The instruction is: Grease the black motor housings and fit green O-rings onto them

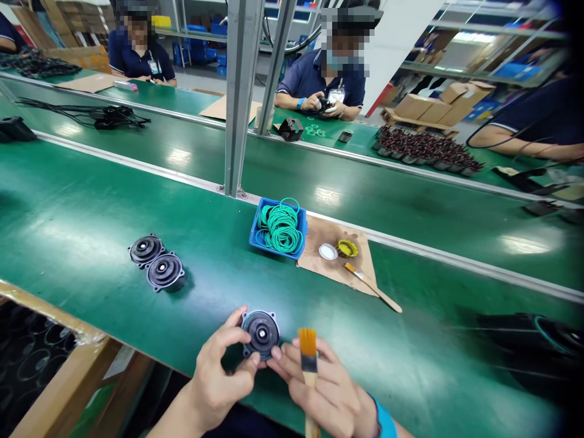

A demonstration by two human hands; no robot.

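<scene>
head view: the left hand (213,377) pinches the black housing (261,333) by its rim, ringed face showing; just beside that grip, the right hand (327,389) clasps a brush (308,353) bristles-up, apparently so it can steady the housing too.

Left hand (215,371): grips a round black housing (261,333) with lugged grey rim
Right hand (329,389): holds an orange-bristled wooden brush (309,356), fingertips at the housing
Two similar housings (165,271): 10 o'clock from the held one
Blue plastic bin (269,249): 12 o'clock, heaped with thin green rings (285,234)
Brown cardboard (322,271): toward 2 o'clock
</scene>
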